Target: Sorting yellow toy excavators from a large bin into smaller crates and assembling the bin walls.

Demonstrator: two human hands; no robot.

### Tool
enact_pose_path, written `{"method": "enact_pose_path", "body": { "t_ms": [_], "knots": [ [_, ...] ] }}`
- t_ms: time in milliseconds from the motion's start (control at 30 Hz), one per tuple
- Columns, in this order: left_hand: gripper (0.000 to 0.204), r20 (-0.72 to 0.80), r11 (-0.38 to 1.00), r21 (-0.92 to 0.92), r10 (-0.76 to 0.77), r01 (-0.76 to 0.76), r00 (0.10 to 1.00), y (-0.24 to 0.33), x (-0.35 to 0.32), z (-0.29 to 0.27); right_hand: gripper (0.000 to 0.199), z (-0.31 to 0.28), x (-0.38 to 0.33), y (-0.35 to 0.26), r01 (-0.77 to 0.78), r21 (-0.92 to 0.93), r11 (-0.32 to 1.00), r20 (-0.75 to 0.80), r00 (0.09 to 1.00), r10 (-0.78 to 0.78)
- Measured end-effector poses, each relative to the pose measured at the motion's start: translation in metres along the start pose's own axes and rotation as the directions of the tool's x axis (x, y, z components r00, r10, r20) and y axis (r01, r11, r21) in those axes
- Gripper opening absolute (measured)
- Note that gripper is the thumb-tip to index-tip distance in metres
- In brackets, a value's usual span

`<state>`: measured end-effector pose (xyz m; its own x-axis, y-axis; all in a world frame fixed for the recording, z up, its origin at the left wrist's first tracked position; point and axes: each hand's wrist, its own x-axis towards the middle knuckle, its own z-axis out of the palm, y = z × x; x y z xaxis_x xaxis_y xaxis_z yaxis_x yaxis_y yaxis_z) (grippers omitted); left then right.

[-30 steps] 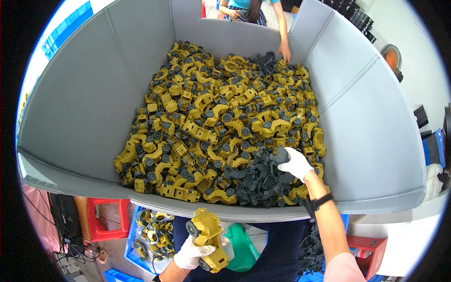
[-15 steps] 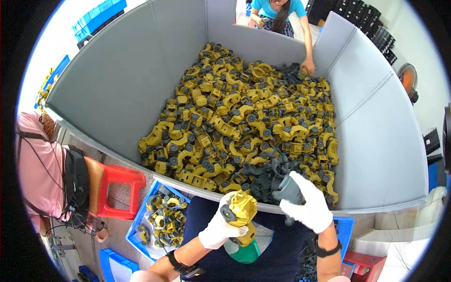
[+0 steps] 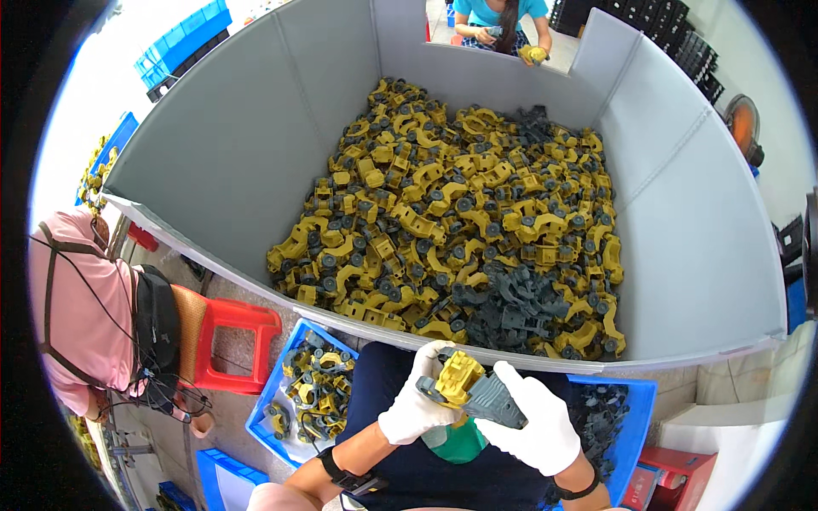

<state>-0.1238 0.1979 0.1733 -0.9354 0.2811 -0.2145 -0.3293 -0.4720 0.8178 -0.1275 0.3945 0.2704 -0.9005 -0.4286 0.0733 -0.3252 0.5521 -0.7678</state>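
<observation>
My left hand (image 3: pixel 416 404), in a white glove, is closed around a yellow toy truck (image 3: pixel 462 377) with dark grey wheels, held above my lap. In my right hand (image 3: pixel 541 426), also gloved, is a dark grey ribbed toy truck bed (image 3: pixel 496 400), gripped between thumb and fingers. The bed lies against the right side of the yellow truck; whether the two are joined I cannot tell. Just beyond my hands rises the near wall of a large grey bin (image 3: pixel 528 362). A pile of yellow toy truck bodies (image 3: pixel 417 221) with grey wheels fills its bottom.
Dark grey parts (image 3: pixel 511 307) lie on the pile's near side. A blue crate (image 3: pixel 260 417) of yellow trucks stands left, another blue crate (image 3: pixel 643 409) of grey parts right. A red stool (image 3: pixel 268 319) and a person in pink (image 3: pixel 89 289) are further left. Across the bin sits another person (image 3: pixel 481 17).
My right hand has brought the grey truck bed down and left against the yellow truck. The person opposite has lifted a yellow piece out of the bin.
</observation>
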Motion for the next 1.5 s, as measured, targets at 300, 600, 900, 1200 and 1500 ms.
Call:
{"method": "enact_pose_path", "body": {
  "t_ms": [300,600,900,1200,1500],
  "knots": [
    [0.096,0.091,0.964,0.250,0.071,-0.092,0.993,0.000,-0.008,0.009,0.075,0.013,-0.017,-0.007,0.057,-0.036,0.998,-0.043,0.997,-0.059],
    [0.110,0.325,0.984,0.038,-0.179,0.176,0.929,0.022,-0.014,0.003,0.077,0.015,-0.026,-0.018,0.083,-0.137,0.987,0.020,0.997,-0.081],
    [0.090,0.291,0.949,0.243,-0.271,0.204,0.918,0.010,-0.033,0.004,0.080,0.026,-0.016,-0.006,0.045,0.074,0.996,-0.079,0.996,-0.040],
    [0.062,-0.110,0.959,-0.268,-0.126,0.092,0.986,-0.005,-0.030,0.015,0.064,0.070,0.017,0.005,0.146,0.144,0.979,-0.238,0.965,-0.109],
    [0.047,-0.092,0.881,-0.444,-0.228,0.165,0.969,0.008,-0.058,-0.025,0.056,0.114,0.031,-0.001,-0.019,0.297,0.955,-0.097,0.994,0.051]
  ]
}}
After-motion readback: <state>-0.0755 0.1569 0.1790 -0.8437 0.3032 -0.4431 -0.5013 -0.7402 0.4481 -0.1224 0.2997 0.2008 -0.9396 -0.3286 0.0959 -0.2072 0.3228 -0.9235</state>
